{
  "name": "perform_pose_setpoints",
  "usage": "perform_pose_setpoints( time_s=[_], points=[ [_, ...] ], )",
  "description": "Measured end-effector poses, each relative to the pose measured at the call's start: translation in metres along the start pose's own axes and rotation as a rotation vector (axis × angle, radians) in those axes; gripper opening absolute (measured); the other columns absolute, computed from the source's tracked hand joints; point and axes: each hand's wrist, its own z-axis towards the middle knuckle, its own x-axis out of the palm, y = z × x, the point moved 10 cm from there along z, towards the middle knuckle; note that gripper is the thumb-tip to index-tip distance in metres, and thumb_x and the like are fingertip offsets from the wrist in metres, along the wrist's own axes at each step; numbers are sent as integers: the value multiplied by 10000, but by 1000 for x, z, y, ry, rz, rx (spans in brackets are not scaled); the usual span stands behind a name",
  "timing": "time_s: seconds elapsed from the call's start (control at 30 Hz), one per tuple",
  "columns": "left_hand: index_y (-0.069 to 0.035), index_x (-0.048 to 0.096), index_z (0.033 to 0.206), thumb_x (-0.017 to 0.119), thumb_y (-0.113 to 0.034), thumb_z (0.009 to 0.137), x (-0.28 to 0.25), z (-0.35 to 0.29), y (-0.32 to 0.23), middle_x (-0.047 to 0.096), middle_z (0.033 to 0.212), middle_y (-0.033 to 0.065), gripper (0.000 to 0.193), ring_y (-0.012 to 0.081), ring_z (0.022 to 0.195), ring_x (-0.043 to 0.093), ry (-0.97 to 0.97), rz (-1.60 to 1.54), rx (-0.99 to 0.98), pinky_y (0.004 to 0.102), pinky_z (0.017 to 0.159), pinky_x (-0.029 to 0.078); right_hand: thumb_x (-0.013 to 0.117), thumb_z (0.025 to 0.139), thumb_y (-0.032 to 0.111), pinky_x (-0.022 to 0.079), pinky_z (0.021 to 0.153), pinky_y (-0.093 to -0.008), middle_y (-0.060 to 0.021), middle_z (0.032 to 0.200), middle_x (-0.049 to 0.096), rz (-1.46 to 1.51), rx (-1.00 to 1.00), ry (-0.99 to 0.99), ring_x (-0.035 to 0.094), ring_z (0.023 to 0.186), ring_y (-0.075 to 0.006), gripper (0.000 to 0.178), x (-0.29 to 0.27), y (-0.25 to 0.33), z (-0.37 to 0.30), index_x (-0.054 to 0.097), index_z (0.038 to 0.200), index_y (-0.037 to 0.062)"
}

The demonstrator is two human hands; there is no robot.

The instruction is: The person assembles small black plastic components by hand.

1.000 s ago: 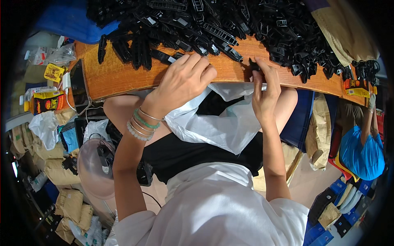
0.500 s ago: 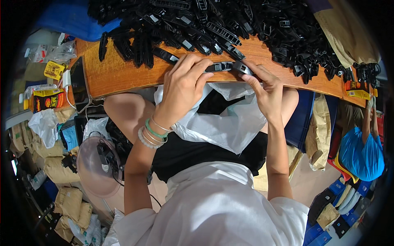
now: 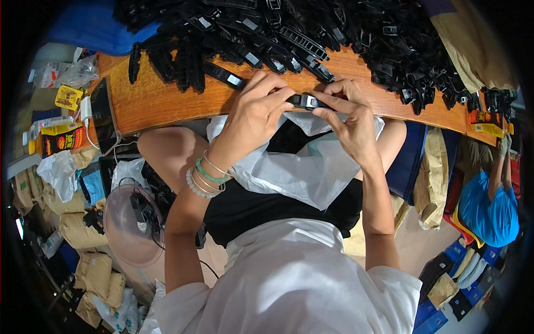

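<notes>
Between my two hands, just over the near edge of the wooden table, is a small black plastic buckle with a shiny grey piece on top. My left hand, with bracelets at the wrist, is closed on its left end. Fingers of my right hand pinch the right end. Much of the part is hidden by my fingers. Beside my left knuckles lies a black strap piece with a pale patch. Farther back is a large heap of black ladder-like strap pieces.
Small black parts are heaped at the back right by a brown paper bag. White plastic sheeting lies across my lap. A pink basin stands at left. Another person in a blue shirt is at far right.
The separate grey-topped piece in my right hand has come against the black part in my left; they now look like one unit. My right hand has moved slightly left.
</notes>
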Motion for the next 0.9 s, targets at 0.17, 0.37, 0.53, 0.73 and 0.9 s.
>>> perform_pose_setpoints(
  time_s=[0.17,0.37,0.53,0.73,0.9],
  points=[
    [61,674,884,728,2,736,-2,-1,3,607,913,110,168,256,846,563,33,-100,0,351,721,484,669,733,-91,487,751,-325,-104,949,612,57,62,-16,605,855,-239,279,-8,10,-15,706,1002,-25],
    [44,643,969,688,-27,750,10,14,-22,588,927,98,235,244,844,560,-101,169,177,351,705,471,717,758,39,459,784,-361,-83,987,608,-700,13,-544,584,908,-273,193,-103,-13,-24,691,947,66],
    [22,621,1066,599,22,687,42,38,-35,591,1067,98,379,258,934,539,-31,514,281,365,776,436,739,734,43,429,781,-360,-87,986,592,-872,-60,-493,567,910,-268,280,-103,-26,-15,662,1002,74],
    [15,619,1016,614,-7,732,65,29,-49,594,995,102,285,263,929,547,23,346,341,371,777,439,774,692,59,418,822,-366,-95,1008,604,-568,-44,-407,552,945,-276,356,-90,-31,-13,676,1035,50],
    [10,632,1025,755,-77,715,36,27,-43,595,966,101,344,268,882,554,-171,256,225,380,766,455,722,773,21,470,784,-320,-102,1033,620,-751,-54,-403,574,912,-242,353,-96,-32,-15,670,1121,52]
  ],
)
